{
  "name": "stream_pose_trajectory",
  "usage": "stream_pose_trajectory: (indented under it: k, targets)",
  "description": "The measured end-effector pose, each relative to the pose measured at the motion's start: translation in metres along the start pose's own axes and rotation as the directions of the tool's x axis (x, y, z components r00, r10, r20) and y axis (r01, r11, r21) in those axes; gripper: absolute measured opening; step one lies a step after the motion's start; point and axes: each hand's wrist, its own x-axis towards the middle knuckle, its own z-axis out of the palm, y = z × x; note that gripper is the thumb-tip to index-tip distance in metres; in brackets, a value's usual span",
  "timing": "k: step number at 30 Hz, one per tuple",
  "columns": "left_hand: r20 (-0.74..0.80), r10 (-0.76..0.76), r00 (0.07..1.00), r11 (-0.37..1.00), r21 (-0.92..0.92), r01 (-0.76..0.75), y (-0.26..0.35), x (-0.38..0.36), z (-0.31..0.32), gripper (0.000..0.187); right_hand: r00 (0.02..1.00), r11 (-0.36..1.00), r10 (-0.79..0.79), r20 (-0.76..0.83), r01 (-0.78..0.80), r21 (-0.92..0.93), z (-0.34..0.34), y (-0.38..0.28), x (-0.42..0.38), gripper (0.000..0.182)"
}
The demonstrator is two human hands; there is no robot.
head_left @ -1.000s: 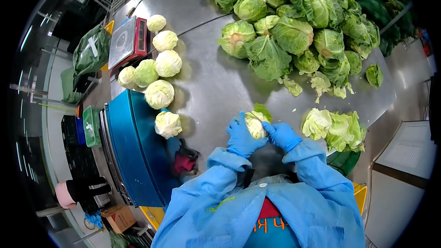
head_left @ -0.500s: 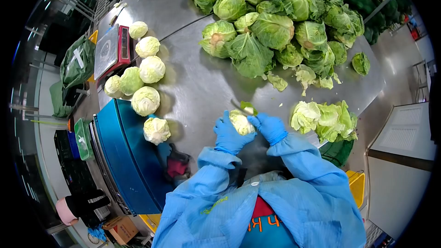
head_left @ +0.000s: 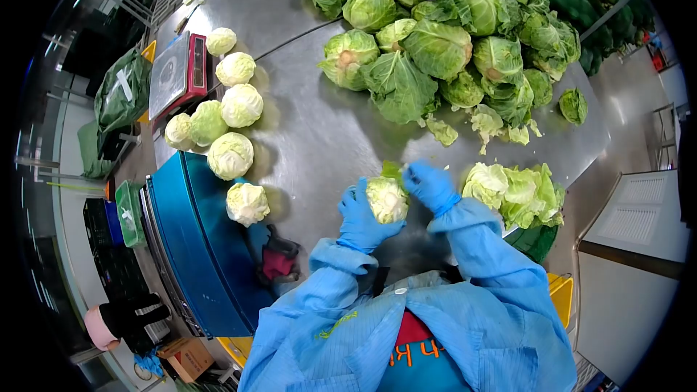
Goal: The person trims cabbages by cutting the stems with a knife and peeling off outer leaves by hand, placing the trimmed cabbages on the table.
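A small pale cabbage [head_left: 387, 199] rests low on the steel table [head_left: 319, 138], in front of my body. My left hand [head_left: 363, 219], in a blue glove, is wrapped round its left side. My right hand [head_left: 430, 187], also gloved, is closed and slightly blurred just right of the cabbage. A green leaf piece [head_left: 392, 170] shows at the cabbage's top, beside my right fingers. What my right hand holds, if anything, is too blurred to tell. Pale loose leaves [head_left: 512, 192] lie to the right.
Untrimmed green cabbages [head_left: 435, 47] are piled at the back. Pale cabbages [head_left: 231, 155] stand in a line at the left beside a red scale [head_left: 196, 65]. A blue bin [head_left: 207, 239] stands at the table's left edge. Another person [head_left: 102, 327] is at the lower left.
My right hand has moved slightly up and right, away from the cabbage, uncovering more of it. The dark blade seen above the cabbage before is no longer distinct. My left hand still holds the cabbage.
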Motion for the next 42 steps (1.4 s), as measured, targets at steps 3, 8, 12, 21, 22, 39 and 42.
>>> stream_pose_trajectory:
  k: [3, 8, 12, 21, 22, 39, 42]
  targets:
    - [-0.048, 0.088, 0.995, 0.988, -0.122, -0.093, -0.016, -0.001, -0.002, 0.118, 0.929, 0.959, 0.231, -0.287, -0.267, -0.092, -0.011, 0.033, 0.005, 0.031]
    - [-0.101, 0.109, 0.989, 0.987, -0.108, -0.12, -0.02, 0.001, 0.003, 0.116, 0.992, 0.994, 0.111, 0.054, -0.112, 0.006, -0.022, -0.006, -0.023, 0.041]
    - [-0.07, 0.08, 0.994, 0.991, -0.102, -0.087, -0.022, 0.004, 0.004, 0.116, 0.965, 0.981, -0.05, 0.256, -0.002, 0.196, -0.009, -0.012, -0.03, 0.045]
    - [-0.035, -0.021, 0.999, 0.999, -0.039, 0.02, -0.012, 0.007, 0.005, 0.12, 0.877, 0.987, 0.127, 0.464, -0.158, 0.028, -0.022, -0.026, -0.002, 0.061]
    - [-0.036, -0.03, 0.999, 0.999, -0.023, 0.029, -0.012, 0.007, 0.005, 0.12, 0.868, 0.986, 0.148, 0.474, -0.168, -0.001, -0.022, -0.029, 0.0, 0.062]
    - [-0.071, -0.055, 0.996, 0.995, 0.076, 0.06, 0.01, 0.001, 0.007, 0.12, 0.972, 0.994, 0.077, 0.223, -0.091, 0.056, -0.02, -0.03, 0.01, 0.036]
    - [-0.074, -0.073, 0.995, 0.991, 0.102, 0.08, 0.013, 0.001, 0.006, 0.119, 0.953, 0.999, 0.046, 0.3, -0.052, 0.013, -0.01, -0.019, 0.019, 0.041]
